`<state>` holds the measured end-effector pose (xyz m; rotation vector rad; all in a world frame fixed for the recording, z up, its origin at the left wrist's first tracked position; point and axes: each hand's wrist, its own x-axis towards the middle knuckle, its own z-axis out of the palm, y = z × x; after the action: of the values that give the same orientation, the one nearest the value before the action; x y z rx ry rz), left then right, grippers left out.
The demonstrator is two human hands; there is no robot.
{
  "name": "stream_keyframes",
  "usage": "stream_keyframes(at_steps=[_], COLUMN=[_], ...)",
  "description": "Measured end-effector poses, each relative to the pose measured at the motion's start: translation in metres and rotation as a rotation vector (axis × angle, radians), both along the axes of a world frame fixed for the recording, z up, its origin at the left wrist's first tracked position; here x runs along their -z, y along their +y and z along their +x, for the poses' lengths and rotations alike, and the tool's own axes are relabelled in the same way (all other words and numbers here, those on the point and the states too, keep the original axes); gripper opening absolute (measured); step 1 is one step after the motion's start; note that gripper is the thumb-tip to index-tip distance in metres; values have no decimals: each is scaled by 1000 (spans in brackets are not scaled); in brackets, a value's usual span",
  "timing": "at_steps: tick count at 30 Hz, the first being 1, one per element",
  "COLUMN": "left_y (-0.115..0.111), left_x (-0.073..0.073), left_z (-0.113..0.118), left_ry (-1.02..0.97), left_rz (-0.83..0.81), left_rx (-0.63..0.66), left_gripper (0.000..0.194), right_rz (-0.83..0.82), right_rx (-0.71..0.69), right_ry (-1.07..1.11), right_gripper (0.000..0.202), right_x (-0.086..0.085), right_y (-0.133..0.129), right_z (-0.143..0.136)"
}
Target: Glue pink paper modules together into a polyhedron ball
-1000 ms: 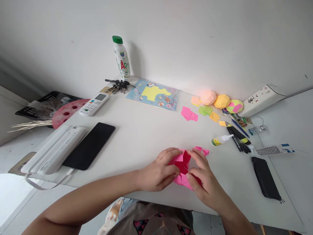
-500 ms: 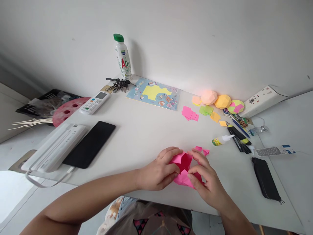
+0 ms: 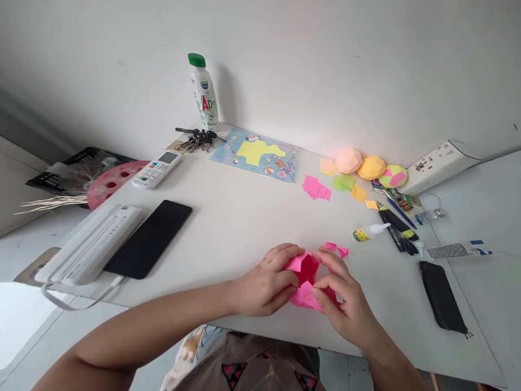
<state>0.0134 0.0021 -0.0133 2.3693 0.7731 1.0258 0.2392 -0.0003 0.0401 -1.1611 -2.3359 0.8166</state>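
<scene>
A bright pink folded-paper ball (image 3: pixel 306 297), with an opening in its top, is held between both hands close to the table's front edge. My left hand (image 3: pixel 266 282) grips its left side, fingertips at the rim of the opening and thumb lower down. On the right side, my right hand (image 3: pixel 342 296) pinches the paper rim with thumb and fingers. Just beyond my right fingers lie small folded pink paper pieces (image 3: pixel 342 252). The underside of the ball is hidden.
A glue bottle (image 3: pixel 366 233) lies right of centre. Pink paper squares (image 3: pixel 312 186) and finished paper balls (image 3: pixel 370 168) are at the back. A black phone (image 3: pixel 150 239), a remote (image 3: pixel 158 169) and a bottle (image 3: pixel 205 98) stand or lie leftward. A black pouch (image 3: pixel 443 297) is far right.
</scene>
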Motion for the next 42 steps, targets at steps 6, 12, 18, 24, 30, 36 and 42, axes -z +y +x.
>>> stream_keyframes(at_steps=[6, 12, 18, 24, 30, 36, 42], left_y=[0, -1, -1, -1, -1, -2, -2], left_x=[-2, -1, 1, 0, 1, 0, 1], left_z=[0, 2, 3, 3, 4, 3, 3], left_ry=[-2, -11, 1, 14, 5, 36, 32], left_rz=[10, 23, 20, 15, 23, 8, 3], left_rx=[0, -9, -19, -24, -32, -42, -34], left_gripper=[12, 12, 10, 11, 11, 11, 11], right_rz=[18, 61, 112, 135, 173, 190, 226], right_rx=[-2, -8, -11, -16, -22, -28, -32], right_ry=[3, 7, 18, 12, 13, 4, 5], right_gripper=[16, 16, 16, 16, 17, 17, 17], right_x=[0, -3, -4, -4, -5, -5, -4], right_y=[0, 0, -2, -2, -2, -3, -3], right_z=[-1, -3, -4, -4, -6, -5, -6])
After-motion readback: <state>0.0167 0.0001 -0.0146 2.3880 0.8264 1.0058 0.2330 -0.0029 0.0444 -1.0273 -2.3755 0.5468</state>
